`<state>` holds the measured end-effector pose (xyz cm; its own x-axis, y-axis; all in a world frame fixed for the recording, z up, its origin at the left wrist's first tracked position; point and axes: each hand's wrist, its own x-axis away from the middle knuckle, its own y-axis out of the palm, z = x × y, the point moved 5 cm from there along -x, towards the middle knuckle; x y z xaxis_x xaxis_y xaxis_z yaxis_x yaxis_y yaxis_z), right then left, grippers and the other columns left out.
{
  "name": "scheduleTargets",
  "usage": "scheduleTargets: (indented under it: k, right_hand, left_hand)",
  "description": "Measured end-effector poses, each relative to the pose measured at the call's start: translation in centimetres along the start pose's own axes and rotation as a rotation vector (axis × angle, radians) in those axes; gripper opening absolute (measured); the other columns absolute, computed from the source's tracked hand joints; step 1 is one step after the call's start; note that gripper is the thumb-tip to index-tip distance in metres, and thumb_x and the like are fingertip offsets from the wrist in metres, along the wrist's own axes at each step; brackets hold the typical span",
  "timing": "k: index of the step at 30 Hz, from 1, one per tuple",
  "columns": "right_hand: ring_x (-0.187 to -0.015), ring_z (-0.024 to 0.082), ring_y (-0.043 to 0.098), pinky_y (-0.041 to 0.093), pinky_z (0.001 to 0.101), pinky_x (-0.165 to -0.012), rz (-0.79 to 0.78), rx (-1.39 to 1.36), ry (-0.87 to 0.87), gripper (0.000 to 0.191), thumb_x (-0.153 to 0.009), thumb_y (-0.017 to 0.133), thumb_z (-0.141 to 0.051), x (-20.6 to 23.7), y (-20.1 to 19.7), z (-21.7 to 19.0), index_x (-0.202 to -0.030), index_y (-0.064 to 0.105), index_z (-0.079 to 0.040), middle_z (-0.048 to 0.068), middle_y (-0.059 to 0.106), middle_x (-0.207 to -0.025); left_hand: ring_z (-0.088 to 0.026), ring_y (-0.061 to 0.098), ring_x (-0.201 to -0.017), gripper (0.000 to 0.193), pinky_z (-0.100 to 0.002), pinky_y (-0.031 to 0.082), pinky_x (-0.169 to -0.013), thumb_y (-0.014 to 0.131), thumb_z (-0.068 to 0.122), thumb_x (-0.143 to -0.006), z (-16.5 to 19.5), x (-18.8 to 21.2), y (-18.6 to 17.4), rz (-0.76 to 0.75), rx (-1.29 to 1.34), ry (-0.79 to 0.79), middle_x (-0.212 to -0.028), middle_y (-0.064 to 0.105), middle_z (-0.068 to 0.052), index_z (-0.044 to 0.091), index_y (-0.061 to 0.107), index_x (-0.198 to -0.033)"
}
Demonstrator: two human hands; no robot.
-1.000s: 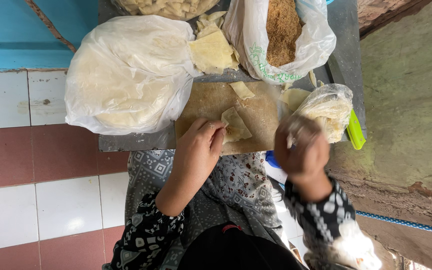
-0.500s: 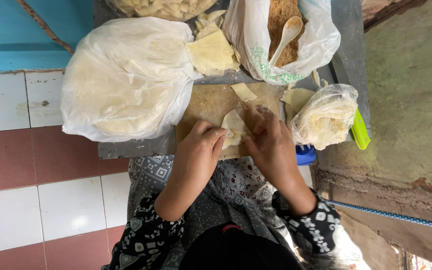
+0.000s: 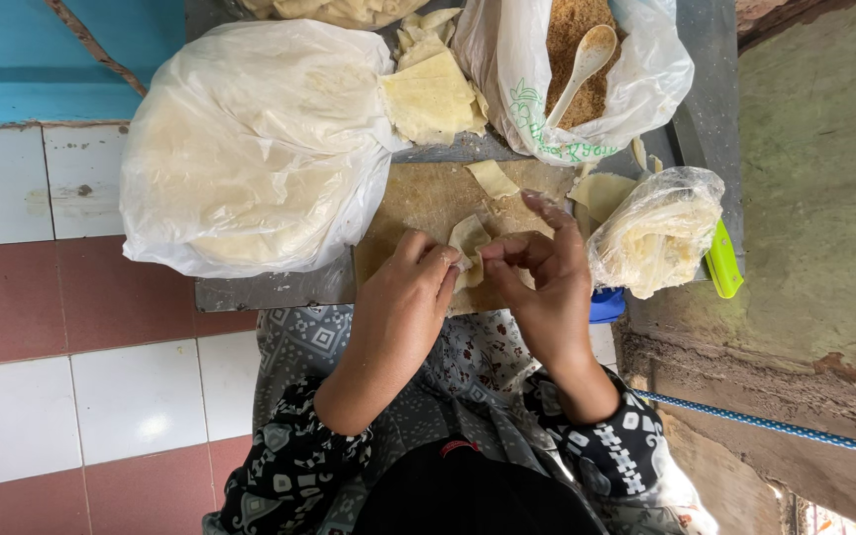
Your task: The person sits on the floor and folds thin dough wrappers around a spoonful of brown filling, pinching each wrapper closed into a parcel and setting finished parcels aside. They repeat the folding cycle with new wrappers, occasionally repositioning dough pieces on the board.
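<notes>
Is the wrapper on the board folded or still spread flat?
Folded: the wrapper is bunched narrow between left hand and right hand on the board.

Red and white floor tiles [image 3: 71, 386] fill nine o'clock, daylight glinting off one. A blue wall [image 3: 42, 54] sits at eleven. Rough greenish concrete [image 3: 824, 198] spans three o'clock, and a blue rope [image 3: 775, 424] crosses at four.

One head-worn view looks steeply down, close over the wooden board [image 3: 428, 203] and lap.
</notes>
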<state>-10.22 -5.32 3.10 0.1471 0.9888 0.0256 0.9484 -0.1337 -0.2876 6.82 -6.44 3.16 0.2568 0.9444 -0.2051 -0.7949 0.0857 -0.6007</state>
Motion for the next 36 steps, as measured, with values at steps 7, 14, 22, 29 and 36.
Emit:
scheduleTargets:
  k: [7,14,22,29,36]
  right_hand:
    - [-0.103,0.018,0.07,0.06,0.0294,-0.086,-0.073,0.222,-0.297,0.058,-0.095,0.067,0.011,0.8,1.5,0.0,-0.146,0.044,0.0,0.014,0.066,-0.122]
    - [-0.105,0.036,0.067,0.054,0.047,-0.088,-0.265,0.641,-0.884,0.057,-0.088,0.079,0.001,2.6,-0.2,-2.2,-0.137,0.051,0.004,0.02,0.069,-0.119]
    - [-0.09,0.013,0.074,0.062,0.0241,-0.073,0.04,0.234,-0.407,0.049,-0.098,0.072,0.006,2.7,1.1,1.9,-0.138,0.045,0.0,0.012,0.072,-0.11]
    - [-0.096,0.017,0.073,0.062,0.0275,-0.079,0.022,0.201,-0.397,0.049,-0.097,0.069,0.007,2.5,1.1,2.0,-0.135,0.038,0.002,0.013,0.068,-0.11]
    - [-0.094,0.02,0.074,0.062,0.0283,-0.077,0.013,0.224,-0.387,0.044,-0.096,0.071,0.003,2.1,1.5,1.7,-0.128,0.04,0.004,0.015,0.07,-0.108]
  left_hand:
    - [-0.028,0.07,-0.089,0.02,-0.039,0.058,-0.069,0.069,0.008,-0.092,0.6,-0.3,-0.6,0.032,0.003,0.104,-0.106,0.06,-0.01,0.002,0.068,-0.111]
    - [-0.024,0.067,-0.1,0.015,-0.035,0.059,-0.075,0.071,0.009,-0.088,0.0,-0.7,-0.7,-0.172,-0.181,0.24,-0.11,0.062,-0.008,0.001,0.071,-0.101]
    - [-0.022,0.062,-0.102,0.02,-0.04,0.051,-0.09,0.074,0.017,-0.087,0.1,-1.5,-2.9,-0.249,-0.174,0.504,-0.107,0.062,-0.003,0.006,0.074,-0.104]
    - [-0.021,0.065,-0.096,0.014,-0.038,0.055,-0.086,0.073,0.016,-0.095,-0.5,-2.9,-1.2,-0.236,-0.079,0.547,-0.1,0.063,-0.004,0.005,0.07,-0.102]
    - [-0.026,0.067,-0.088,0.015,-0.04,0.054,-0.079,0.075,0.013,-0.09,-1.5,-3.4,-0.5,-0.231,-0.011,0.342,-0.093,0.068,-0.006,0.002,0.069,-0.096]
